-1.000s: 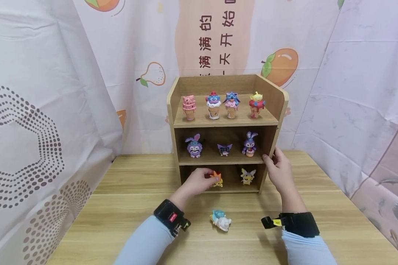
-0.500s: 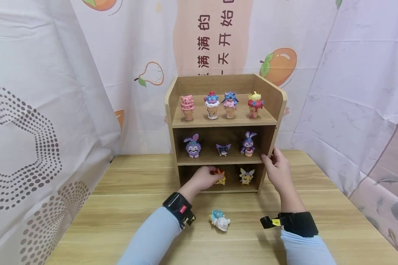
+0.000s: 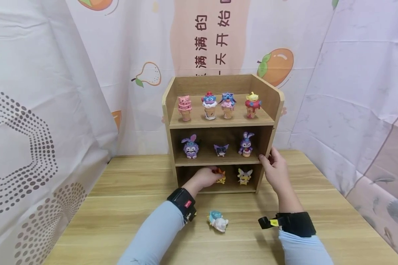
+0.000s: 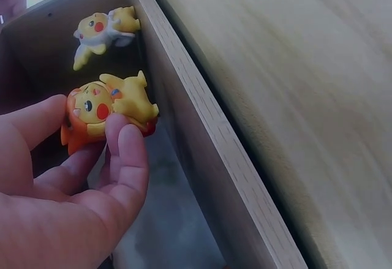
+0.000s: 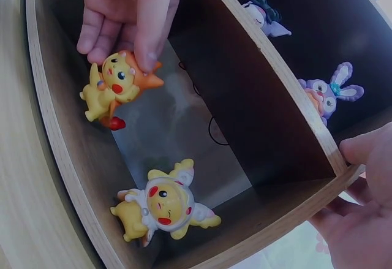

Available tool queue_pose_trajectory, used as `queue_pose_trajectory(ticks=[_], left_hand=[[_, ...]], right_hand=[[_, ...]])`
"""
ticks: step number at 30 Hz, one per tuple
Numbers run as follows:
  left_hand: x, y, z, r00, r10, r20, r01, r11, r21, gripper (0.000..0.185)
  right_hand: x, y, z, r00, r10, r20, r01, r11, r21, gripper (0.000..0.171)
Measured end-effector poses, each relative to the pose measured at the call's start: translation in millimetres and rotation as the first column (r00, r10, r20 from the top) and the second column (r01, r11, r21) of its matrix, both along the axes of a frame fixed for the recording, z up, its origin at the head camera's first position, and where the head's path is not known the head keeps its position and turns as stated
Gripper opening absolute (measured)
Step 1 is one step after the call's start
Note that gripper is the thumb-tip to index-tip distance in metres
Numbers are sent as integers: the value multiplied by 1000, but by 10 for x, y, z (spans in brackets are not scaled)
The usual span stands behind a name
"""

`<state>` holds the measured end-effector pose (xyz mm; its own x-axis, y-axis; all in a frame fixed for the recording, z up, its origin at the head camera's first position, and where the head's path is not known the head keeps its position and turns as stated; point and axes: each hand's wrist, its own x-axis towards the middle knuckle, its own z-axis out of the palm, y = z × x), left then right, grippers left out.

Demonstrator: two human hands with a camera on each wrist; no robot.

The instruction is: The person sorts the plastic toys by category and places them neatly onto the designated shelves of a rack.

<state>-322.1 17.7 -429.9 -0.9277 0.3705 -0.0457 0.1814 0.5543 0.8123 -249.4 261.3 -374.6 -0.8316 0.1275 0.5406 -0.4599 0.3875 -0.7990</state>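
Observation:
My left hand (image 3: pixel 205 177) reaches into the bottom compartment of a wooden shelf unit (image 3: pixel 220 160) and pinches a yellow Pikachu figurine (image 4: pixel 125 100) with an orange hood. In the right wrist view this figurine (image 5: pixel 110 91) stands near the compartment's front edge, thumb and fingers about its head. To its right, and apart from it, is a second Pikachu figurine (image 5: pixel 162 204) in a white hood. My right hand (image 3: pixel 276 170) grips the unit's right side panel, thumb at the front edge and fingers behind. A white and teal figurine (image 3: pixel 217 221) lies on the table before the shelf.
Several ice-cream-cone figurines, among them a pink one (image 3: pixel 185 108), line the top shelf. The middle shelf holds two purple rabbit figurines, one at the left (image 3: pixel 190 146), and a small dark one (image 3: pixel 220 150). Printed cloth (image 3: pixel 139 106) hangs behind the wooden table (image 3: pixel 132 176).
My left hand has moved rightward along the bottom compartment with the orange-hooded figurine. My right hand keeps its grip on the side panel. The whole head view has shifted slightly.

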Motion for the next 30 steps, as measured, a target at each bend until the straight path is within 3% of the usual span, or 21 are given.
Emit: queue_pose_trajectory(ticks=[5, 10, 17, 30], left_hand=[[-21, 42, -1, 1000, -6, -3, 6, 999, -46, 41], [-32, 80, -23, 1000, -4, -5, 4, 998, -60, 32], [-5, 100, -55, 999, -8, -37, 6, 999, -52, 18], [43, 113, -26, 999, 9, -38, -11, 999, -50, 19]], right_hand=[[35, -23, 34, 1000, -2, 20, 2, 1000, 10, 45], [26, -19, 33, 1000, 1, 18, -1, 1000, 16, 44], [18, -16, 31, 1000, 5, 17, -6, 1000, 20, 45], [29, 1, 38, 1000, -4, 25, 4, 1000, 23, 46]])
